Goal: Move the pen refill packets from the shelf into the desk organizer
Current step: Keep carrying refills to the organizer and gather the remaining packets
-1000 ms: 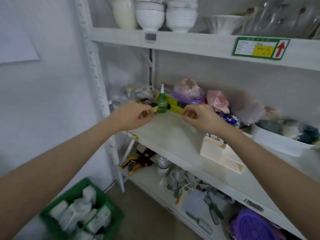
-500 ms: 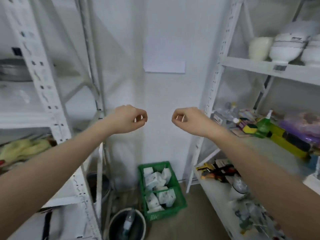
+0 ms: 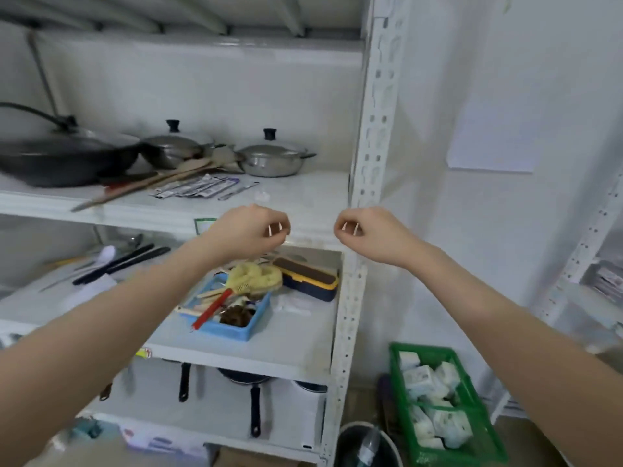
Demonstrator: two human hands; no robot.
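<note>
Several long clear pen refill packets [image 3: 199,189] lie fanned on the upper white shelf [image 3: 303,197], in front of the pots. My left hand [image 3: 251,232] hovers just below and in front of that shelf's front edge, fingers curled with thumb and forefinger pinched, holding nothing. My right hand [image 3: 365,232] hangs at the same height beside the shelf's upright post [image 3: 374,129], curled the same way and empty. The desk organizer is out of view.
A black wok [image 3: 64,156], two lidded steel pots [image 3: 273,158] and wooden spatulas [image 3: 151,183] sit behind the packets. A blue tray [image 3: 249,326] of utensils and a yellow-edged box [image 3: 308,278] occupy the shelf below. A green crate [image 3: 445,402] and a bucket [image 3: 367,446] stand on the floor.
The view has swung left, from the right-hand shelf past the wall to the left-hand shelf with the pots. Both hands stay raised and curled, empty.
</note>
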